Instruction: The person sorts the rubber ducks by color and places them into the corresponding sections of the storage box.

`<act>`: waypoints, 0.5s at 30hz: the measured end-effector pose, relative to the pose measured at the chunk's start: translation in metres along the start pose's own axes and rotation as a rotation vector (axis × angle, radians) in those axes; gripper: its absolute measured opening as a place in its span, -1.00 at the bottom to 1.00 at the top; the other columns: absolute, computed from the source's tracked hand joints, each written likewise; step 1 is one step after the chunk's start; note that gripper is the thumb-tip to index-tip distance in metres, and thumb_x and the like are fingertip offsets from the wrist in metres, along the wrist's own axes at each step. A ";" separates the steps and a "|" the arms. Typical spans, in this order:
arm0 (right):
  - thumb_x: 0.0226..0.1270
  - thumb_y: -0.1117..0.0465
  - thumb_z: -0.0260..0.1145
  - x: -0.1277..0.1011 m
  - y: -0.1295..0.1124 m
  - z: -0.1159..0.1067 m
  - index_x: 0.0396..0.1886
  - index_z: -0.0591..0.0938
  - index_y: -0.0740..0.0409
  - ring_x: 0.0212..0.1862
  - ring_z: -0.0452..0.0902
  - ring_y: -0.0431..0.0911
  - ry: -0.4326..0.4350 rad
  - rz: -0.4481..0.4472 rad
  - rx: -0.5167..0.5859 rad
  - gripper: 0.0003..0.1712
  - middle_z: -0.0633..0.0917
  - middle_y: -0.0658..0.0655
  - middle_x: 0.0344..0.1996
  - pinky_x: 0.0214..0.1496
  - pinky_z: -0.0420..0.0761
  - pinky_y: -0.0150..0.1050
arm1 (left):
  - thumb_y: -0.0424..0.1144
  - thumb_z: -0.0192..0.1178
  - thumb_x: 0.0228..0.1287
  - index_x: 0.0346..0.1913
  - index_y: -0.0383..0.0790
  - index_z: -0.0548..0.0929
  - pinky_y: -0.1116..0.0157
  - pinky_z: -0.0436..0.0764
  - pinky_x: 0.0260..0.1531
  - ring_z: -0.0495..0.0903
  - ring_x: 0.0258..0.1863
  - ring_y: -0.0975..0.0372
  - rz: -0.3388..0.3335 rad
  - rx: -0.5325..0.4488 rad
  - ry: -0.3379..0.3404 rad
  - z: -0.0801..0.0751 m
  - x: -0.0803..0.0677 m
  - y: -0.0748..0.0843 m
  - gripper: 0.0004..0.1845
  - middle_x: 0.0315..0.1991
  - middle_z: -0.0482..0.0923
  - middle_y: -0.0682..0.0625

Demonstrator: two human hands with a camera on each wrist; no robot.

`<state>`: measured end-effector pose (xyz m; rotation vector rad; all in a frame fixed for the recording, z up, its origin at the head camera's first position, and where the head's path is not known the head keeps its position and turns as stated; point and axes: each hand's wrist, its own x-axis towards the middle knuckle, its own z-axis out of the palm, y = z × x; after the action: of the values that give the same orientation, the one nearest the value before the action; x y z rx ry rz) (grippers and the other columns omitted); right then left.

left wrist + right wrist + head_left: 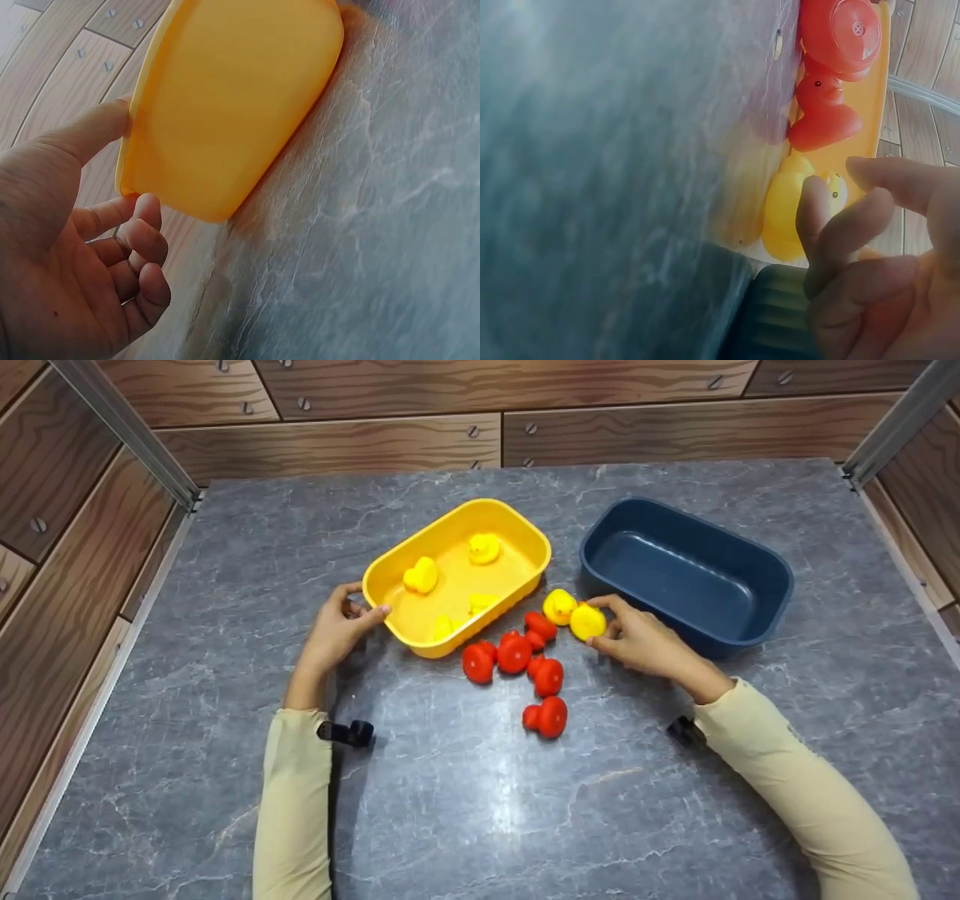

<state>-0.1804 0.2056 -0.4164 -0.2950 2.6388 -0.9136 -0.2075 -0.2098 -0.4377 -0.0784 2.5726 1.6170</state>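
My right hand (600,624) pinches a yellow rubber duck (585,621) on the table, just in front of the dark blue tub (765,585). A second yellow duck (558,605) sits right beside it. In the right wrist view the fingers (814,214) curl in front of the held yellow duck (784,202). My left hand (360,611) grips the near left corner of the yellow tub (529,536), thumb over the rim. The left wrist view shows my thumb (90,131) on the yellow tub's (240,97) edge. Several yellow ducks (421,576) lie inside the tub.
Several red rubber ducks (514,653) cluster on the grey marble table (480,810) in front of the yellow tub, one (547,717) a little nearer me. Wood-panel walls with metal rails close in the back and both sides.
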 end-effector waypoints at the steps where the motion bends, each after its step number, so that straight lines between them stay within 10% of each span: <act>1: 0.33 0.16 0.25 0.000 0.000 0.000 0.36 0.29 0.07 -0.63 0.45 -0.16 -0.003 0.000 -0.011 -0.37 0.64 0.14 -0.42 -0.56 0.45 -0.30 | -0.09 0.31 0.21 0.31 -0.28 0.35 0.46 0.39 -0.53 0.39 -0.51 0.33 -0.002 0.000 -0.001 0.000 0.000 0.000 -0.33 -0.36 0.41 0.03; 15: 0.40 0.15 0.20 -0.003 -0.001 -0.002 0.37 0.29 -0.13 -0.62 0.50 -0.15 -0.015 0.004 -0.110 -0.42 0.65 0.16 -0.36 -0.54 0.46 -0.27 | -0.09 0.30 0.22 0.31 -0.29 0.34 0.46 0.40 -0.52 0.39 -0.49 0.31 0.001 -0.003 -0.003 0.000 -0.001 0.001 -0.33 -0.34 0.41 0.01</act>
<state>-0.1784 0.2073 -0.4137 -0.3224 2.6796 -0.7629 -0.2069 -0.2093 -0.4371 -0.0747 2.5694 1.6198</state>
